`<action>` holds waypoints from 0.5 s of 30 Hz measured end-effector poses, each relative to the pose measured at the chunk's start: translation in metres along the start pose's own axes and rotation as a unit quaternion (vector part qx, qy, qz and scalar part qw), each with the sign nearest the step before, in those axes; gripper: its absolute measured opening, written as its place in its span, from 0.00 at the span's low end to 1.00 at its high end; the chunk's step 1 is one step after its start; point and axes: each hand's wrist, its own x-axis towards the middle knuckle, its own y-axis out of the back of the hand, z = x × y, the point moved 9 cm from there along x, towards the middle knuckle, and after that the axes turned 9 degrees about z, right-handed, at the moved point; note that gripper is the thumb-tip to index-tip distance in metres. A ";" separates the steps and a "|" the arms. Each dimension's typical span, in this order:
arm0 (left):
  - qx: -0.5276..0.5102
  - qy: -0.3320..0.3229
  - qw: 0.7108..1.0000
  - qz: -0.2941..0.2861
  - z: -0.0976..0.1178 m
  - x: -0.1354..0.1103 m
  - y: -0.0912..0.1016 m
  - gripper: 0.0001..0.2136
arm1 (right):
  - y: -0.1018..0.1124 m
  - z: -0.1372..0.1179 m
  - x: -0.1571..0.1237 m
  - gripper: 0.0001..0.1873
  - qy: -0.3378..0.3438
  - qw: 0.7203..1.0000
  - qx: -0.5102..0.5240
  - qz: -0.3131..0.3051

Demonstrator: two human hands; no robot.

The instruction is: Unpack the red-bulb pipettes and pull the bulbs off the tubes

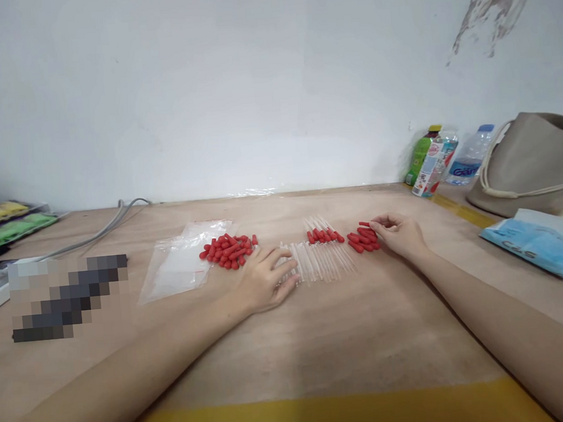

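Note:
My left hand (266,279) lies on the wooden table (293,348) with its fingers resting on a row of clear glass tubes (318,261). My right hand (399,233) reaches to a small heap of red rubber caps (363,240) and pinches one red cap (364,224) at its fingertips. Several finished tubes with red caps (324,235) lie behind the clear ones. A larger pile of red caps (229,250) sits to the left of my left hand.
Clear plastic bags (180,262) lie beside the larger pile. Bottles (435,158), a beige bag (538,159) and a blue packet (543,244) stand at the right. A grey cable (100,230) and trays (7,225) are at the left.

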 end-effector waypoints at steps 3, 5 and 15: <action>0.022 0.016 0.999 0.033 -0.014 -0.012 0.021 0.06 | 0.006 0.004 0.003 0.17 -0.002 0.999 -0.030 0.028; 0.021 0.035 0.998 0.055 -0.019 -0.016 0.031 0.06 | 0.006 0.007 0.003 0.17 -0.012 0.999 -0.042 0.018; -0.038 0.015 0.991 -0.125 -0.019 -0.023 0.011 0.31 | -0.003 0.009 0.002 0.19 -0.028 0.999 -0.011 -0.033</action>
